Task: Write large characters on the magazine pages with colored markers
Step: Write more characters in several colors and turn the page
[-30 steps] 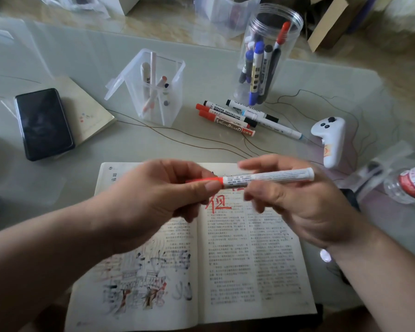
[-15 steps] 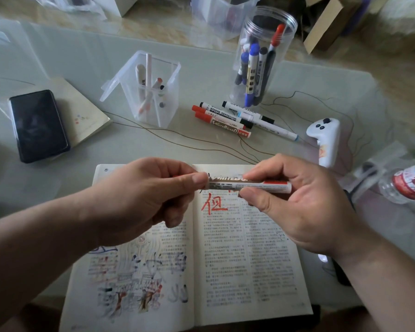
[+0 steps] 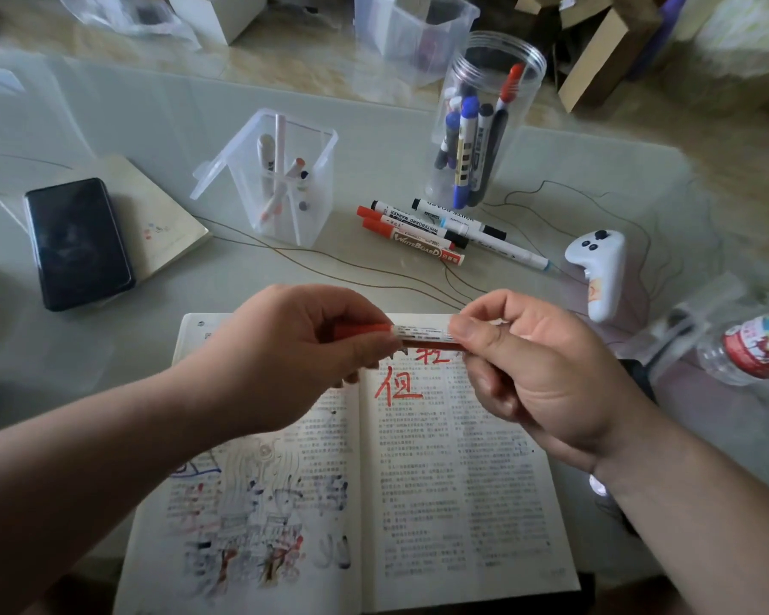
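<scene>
An open magazine [image 3: 453, 494] lies on the table in front of me, with red characters [image 3: 398, 386] written near the top of its right page and coloured scribbles on the left page. Above it both hands hold one red marker [image 3: 422, 335] level. My left hand [image 3: 294, 352] pinches the red cap end. My right hand [image 3: 538, 370] grips the white barrel, hiding its far end. The cap sits on the barrel.
Several loose markers [image 3: 422, 235] lie behind the magazine. A clear jar [image 3: 485, 122] and a clear square box [image 3: 285, 179] hold more markers. A phone [image 3: 78, 244] rests on a notebook at left. A white controller [image 3: 600, 270] and a bottle [image 3: 755, 348] sit at right.
The marker has rotated in my hands and my right hand has slid along the barrel toward my left hand. Both hands stay over the top of the magazine.
</scene>
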{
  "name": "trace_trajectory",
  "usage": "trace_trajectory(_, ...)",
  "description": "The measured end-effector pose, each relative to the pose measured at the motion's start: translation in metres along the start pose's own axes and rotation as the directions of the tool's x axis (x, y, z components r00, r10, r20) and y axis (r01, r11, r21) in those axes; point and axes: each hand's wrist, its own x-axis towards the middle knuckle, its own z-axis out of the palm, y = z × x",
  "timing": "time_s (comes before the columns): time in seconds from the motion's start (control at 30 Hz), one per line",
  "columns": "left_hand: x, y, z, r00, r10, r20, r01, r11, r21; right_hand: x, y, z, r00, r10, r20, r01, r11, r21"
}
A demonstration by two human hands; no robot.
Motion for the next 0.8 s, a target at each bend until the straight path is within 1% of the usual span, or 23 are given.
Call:
trace_trajectory(0.07, 0.005, -0.004, 0.002, 1.000, 0.002, -0.028, 0.004, 0.974, 0.228, 0.001, 0.002, -0.002, 0.998, -0.043, -0.042, 0.044, 0.998, 0.039)
trace_trajectory(0.13, 0.011, -0.011, 0.004, 1.000, 0.022, 0.002, -0.021, 0.941, 0.338, -0.001, 0.006, -0.001, 0.993, -0.093, -0.071, 0.095, 0.995, 0.023)
trace_trajectory(0.2, 0.018, -0.013, 0.007, 0.999, 0.035, 0.009, -0.036, 0.916, 0.400, -0.004, 0.009, 0.003, 0.983, -0.156, -0.096, 0.147, 0.984, -0.098)
trace_trajectory(0.23, 0.022, -0.011, 0.007, 0.998, 0.056, -0.014, -0.045, 0.907, 0.418, -0.006, 0.010, 0.005, 0.975, -0.197, -0.105, 0.176, 0.968, -0.177)
trace_trajectory(0.3, 0.030, -0.001, 0.004, 0.987, 0.130, -0.090, -0.084, 0.913, 0.398, -0.009, 0.005, 0.010, 0.950, -0.284, -0.130, 0.229, 0.918, -0.324)
trace_trajectory(0.37, 0.035, 0.008, -0.004, 0.974, 0.179, -0.140, -0.117, 0.924, 0.363, -0.006, -0.002, 0.013, 0.919, -0.362, -0.158, 0.275, 0.873, -0.403)
trace_trajectory(0.43, 0.039, 0.015, -0.013, 0.956, 0.234, -0.176, -0.160, 0.921, 0.354, 0.000, -0.018, 0.013, 0.874, -0.456, -0.169, 0.335, 0.816, -0.471)
trace_trajectory(0.5, 0.039, 0.021, -0.020, 0.936, 0.283, -0.210, -0.198, 0.915, 0.350, 0.010, -0.041, 0.012, 0.811, -0.550, -0.198, 0.383, 0.756, -0.531)
trace_trajectory(0.6, 0.036, 0.029, -0.024, 0.913, 0.314, -0.260, -0.217, 0.914, 0.341, 0.033, -0.080, 0.007, 0.687, -0.666, -0.291, 0.440, 0.699, -0.563)
trace_trajectory(0.67, 0.036, 0.029, -0.024, 0.907, 0.323, -0.272, -0.220, 0.911, 0.349, 0.052, -0.108, 0.005, 0.617, -0.717, -0.326, 0.443, 0.658, -0.609)
trace_trajectory(0.8, 0.036, 0.025, -0.024, 0.920, 0.305, -0.244, -0.205, 0.909, 0.364, 0.095, -0.159, 0.000, 0.517, -0.770, -0.374, 0.433, 0.612, -0.662)
